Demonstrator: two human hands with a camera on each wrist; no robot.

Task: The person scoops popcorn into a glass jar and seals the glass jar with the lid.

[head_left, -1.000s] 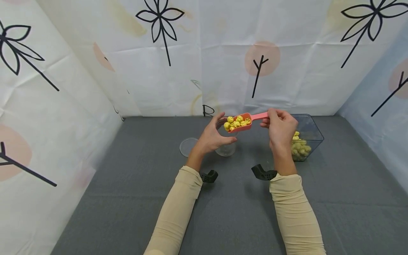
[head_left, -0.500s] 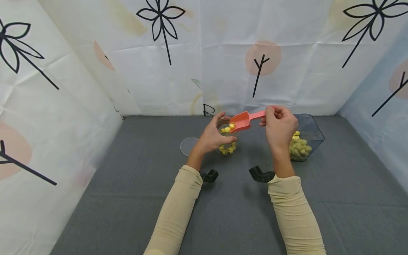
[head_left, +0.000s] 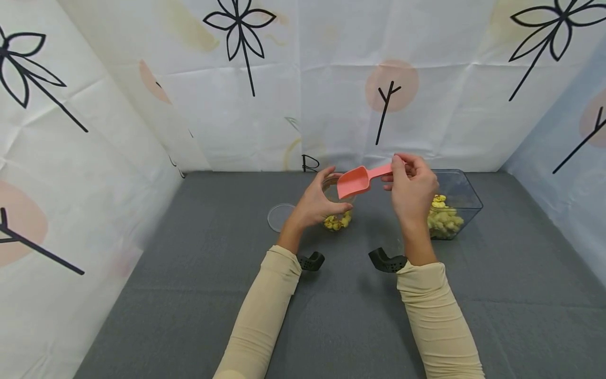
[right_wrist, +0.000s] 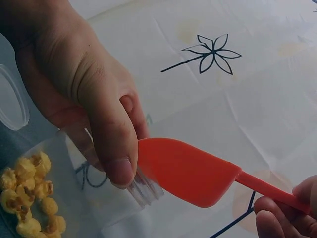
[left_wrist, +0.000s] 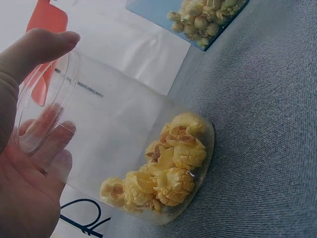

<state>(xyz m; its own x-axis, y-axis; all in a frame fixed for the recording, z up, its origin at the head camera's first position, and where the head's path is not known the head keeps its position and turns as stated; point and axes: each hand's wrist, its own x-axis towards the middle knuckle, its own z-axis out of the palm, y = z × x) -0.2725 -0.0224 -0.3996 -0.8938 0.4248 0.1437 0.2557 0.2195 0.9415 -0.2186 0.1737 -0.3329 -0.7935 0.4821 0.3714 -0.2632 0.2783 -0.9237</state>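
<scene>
My left hand (head_left: 317, 202) grips a clear plastic jar (left_wrist: 119, 104) around its upper part, thumb on one side and fingers on the other. The jar stands on the grey cloth with yellow popcorn (left_wrist: 168, 163) at its bottom. My right hand (head_left: 414, 187) pinches the handle of a coral-red scoop (head_left: 354, 182). Tilted down, the scoop has its tip over the jar's mouth, and its bowl looks bare. In the right wrist view the scoop's blade (right_wrist: 188, 171) meets the jar's rim beside the left thumb.
A clear bin (head_left: 466, 197) with more popcorn (head_left: 444, 221) stands right of the right hand. A round clear lid (head_left: 279, 217) lies on the grey cloth (head_left: 331, 316) left of the jar. A patterned white backdrop (head_left: 331, 116) rises behind.
The popcorn has slid out of the scoop into the jar. My right hand has tipped the scoop and shifted slightly left and up; my left hand has stayed in place.
</scene>
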